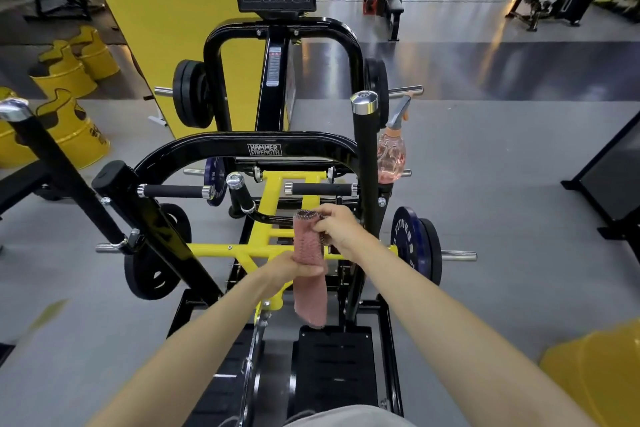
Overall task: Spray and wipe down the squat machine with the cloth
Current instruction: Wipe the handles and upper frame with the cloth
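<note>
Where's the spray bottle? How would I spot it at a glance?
Start at the black and yellow squat machine in the middle. On its right side stands a black post with a chrome cap; the spray bottle sits just right of it. It is the only clear, pinkish thing there, with a grey trigger on top.

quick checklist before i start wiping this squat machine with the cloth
1. Grip on pink ribbed cloth: ok, left hand grips its middle, right hand pinches its top.
2. Cloth gathered for wiping: not ok, lower end hangs loose.
3. Sight of clear pink spray bottle: ok, upright beside the black steel post.
4. Hand free for the bottle: not ok, both hold the cloth.
5. Spray already on black and yellow squat machine: cannot tell.
</note>
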A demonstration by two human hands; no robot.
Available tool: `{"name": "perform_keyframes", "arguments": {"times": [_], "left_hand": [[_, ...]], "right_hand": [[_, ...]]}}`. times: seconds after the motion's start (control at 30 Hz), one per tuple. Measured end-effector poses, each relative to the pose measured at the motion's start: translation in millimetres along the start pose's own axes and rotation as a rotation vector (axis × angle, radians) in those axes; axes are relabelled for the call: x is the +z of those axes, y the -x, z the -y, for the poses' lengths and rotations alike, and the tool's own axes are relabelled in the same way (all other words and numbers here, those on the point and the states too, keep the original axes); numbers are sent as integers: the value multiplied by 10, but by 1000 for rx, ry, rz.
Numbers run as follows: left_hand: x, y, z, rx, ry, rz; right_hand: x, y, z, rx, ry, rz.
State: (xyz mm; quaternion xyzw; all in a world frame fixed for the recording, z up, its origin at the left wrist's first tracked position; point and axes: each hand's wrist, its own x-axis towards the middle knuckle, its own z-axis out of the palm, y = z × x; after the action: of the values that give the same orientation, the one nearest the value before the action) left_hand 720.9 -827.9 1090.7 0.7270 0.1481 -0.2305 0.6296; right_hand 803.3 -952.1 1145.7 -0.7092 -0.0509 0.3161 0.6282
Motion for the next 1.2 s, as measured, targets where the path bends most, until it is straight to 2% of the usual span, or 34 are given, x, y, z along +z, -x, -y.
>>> {"name": "perform_keyframes", "arguments": {"times": [0.13, 0.33, 0.43, 0.6, 0.7, 0.8, 0.9, 1.0, 1.1, 1.2], "left_hand": [[37, 83, 398, -95, 68, 17], [-149, 364, 442, -66, 289, 138], [-197, 442, 361, -51, 280, 168], [-201, 476, 253, -66, 309, 100], [-250, 483, 161, -67, 359, 73], [-295, 461, 82, -101, 274, 140], [-296, 398, 37, -87, 265, 189], [-234, 312, -35, -14, 326, 67], [-167, 194, -133, 75, 223, -111], [-166, 93, -205, 121, 80, -208]], "right_hand": [[9, -51, -65, 25, -50, -93], [27, -45, -181, 65, -137, -189], [47, -68, -193, 87, -196, -209], [71, -124, -255, 92, -141, -238], [45, -149, -308, 145, -249, -220], [-7, -156, -326, 155, -349, -164], [-35, -161, -348, 163, -327, -187], [-53, -181, -420, 238, -217, -194], [-46, -99, -472, 347, -146, -120], [-71, -54, -524, 276, 7, -34]]}}
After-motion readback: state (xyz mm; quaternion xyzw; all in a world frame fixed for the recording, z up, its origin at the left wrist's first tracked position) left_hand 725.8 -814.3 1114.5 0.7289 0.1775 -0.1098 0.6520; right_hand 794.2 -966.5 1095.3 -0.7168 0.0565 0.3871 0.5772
